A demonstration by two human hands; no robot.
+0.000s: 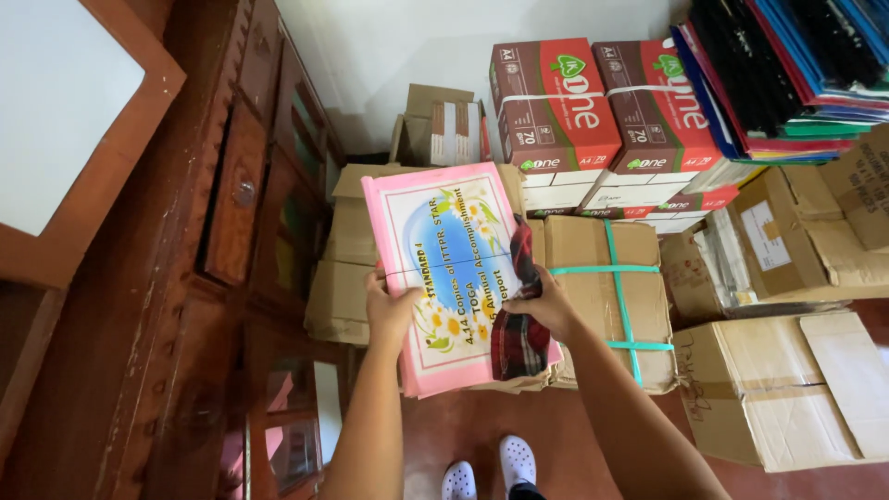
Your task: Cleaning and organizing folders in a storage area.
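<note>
A pink-bordered printed sheet (444,250) with flowers covers a flat bundle tied with thin string, resting on cardboard boxes. My left hand (389,310) grips the bundle's left edge. My right hand (546,306) presses a dark red plaid cloth (519,333) against the bundle's right side. Both arms reach forward from the bottom of the view.
A box strapped with green tape (611,296) sits right of the bundle. Red and white paper-ream cartons (602,111) stand behind, stacked folders (778,74) at top right, open cardboard boxes (787,389) at right. A dark wooden cabinet (213,278) fills the left. My white shoes (491,468) stand on red floor.
</note>
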